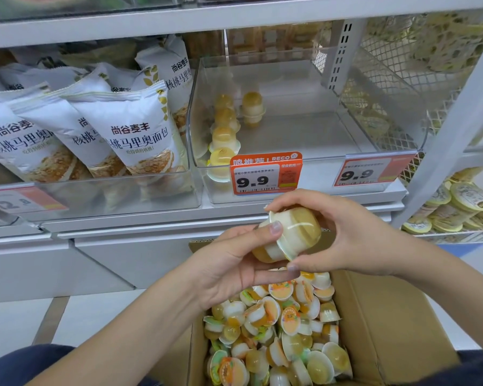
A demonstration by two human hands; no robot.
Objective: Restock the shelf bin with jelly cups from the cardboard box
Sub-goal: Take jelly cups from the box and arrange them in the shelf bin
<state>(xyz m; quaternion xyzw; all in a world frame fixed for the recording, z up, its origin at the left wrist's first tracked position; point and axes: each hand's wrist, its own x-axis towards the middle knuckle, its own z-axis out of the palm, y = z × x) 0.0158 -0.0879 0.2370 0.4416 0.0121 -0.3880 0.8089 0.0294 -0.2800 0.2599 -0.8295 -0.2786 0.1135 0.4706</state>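
Jelly cups [286, 236] gripped by both hands over cardboard box [388, 324], facing grey shelving [162, 26].

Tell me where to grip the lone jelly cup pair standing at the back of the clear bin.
Grip the jelly cup pair at its white waist, fingers on the left and right sides, coming in from the open front. Both domed ends are rounded and slick; the flanged middle gives hold.

Both forearms are bare, with no sleeves, watch or rings showing. The fingernails are short and unpainted. Dark blue trousers [25, 363] cover the knees at the bottom edge.
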